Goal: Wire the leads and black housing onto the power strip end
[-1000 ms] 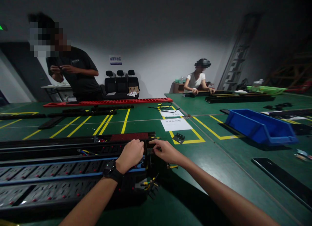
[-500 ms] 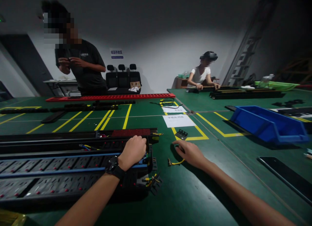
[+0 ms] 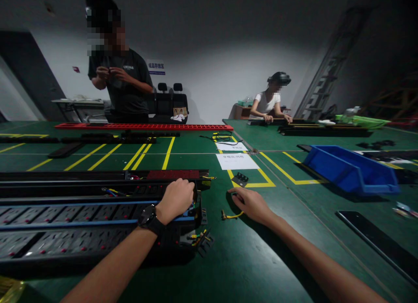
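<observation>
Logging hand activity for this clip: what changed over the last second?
The right hand left the end of the power strip and moved right, onto the green table beside the yellow wire. The left hand stayed curled on the strip's end; the strip did not move.

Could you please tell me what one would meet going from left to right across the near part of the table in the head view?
Black power strips → left hand, curled over their end → yellow wire → right hand, flat on the table → blue bin.
</observation>
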`<state>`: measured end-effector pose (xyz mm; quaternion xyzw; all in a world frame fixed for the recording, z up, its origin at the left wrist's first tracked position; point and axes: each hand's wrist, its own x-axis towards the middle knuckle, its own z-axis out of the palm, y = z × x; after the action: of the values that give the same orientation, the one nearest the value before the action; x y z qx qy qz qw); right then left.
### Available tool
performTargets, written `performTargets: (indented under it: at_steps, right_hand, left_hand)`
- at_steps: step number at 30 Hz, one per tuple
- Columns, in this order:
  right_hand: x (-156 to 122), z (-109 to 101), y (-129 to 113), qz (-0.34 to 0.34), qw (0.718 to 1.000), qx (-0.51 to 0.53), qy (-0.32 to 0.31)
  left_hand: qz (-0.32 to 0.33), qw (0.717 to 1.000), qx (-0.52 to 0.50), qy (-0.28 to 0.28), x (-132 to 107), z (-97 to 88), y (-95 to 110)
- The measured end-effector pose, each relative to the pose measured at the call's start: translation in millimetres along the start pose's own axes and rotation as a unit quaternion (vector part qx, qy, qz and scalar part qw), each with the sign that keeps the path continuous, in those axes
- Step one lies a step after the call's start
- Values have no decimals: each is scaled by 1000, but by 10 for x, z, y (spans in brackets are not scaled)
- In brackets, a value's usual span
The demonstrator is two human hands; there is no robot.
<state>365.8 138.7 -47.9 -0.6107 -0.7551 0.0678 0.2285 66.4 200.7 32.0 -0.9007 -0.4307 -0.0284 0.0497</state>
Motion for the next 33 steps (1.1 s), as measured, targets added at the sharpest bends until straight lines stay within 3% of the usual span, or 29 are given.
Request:
performTargets:
  at_steps: [11, 17, 19, 22, 26, 33]
  right_hand:
    - [4, 22, 6, -3, 1000, 5, 6]
    - [4, -115, -56, 8, 994, 94, 48]
    - [-38, -225, -150, -19, 993, 105, 54]
    - [-130, -350, -345, -96, 992, 86, 1]
    - [-207, -326, -534, -158, 985, 38, -63]
    - [-182, -174, -474, -186, 982, 27, -24]
  left_hand:
    - [0, 1000, 12, 0, -7, -4, -2]
    - [2, 1000, 12, 3, 3, 2, -2]
    - [4, 1000, 15, 2, 8, -2, -1]
    - [8, 1000, 21, -2, 12, -13, -2]
    - [11, 1000, 23, -1, 5, -16, -2]
    - [14, 1000, 25, 1, 3, 11, -7]
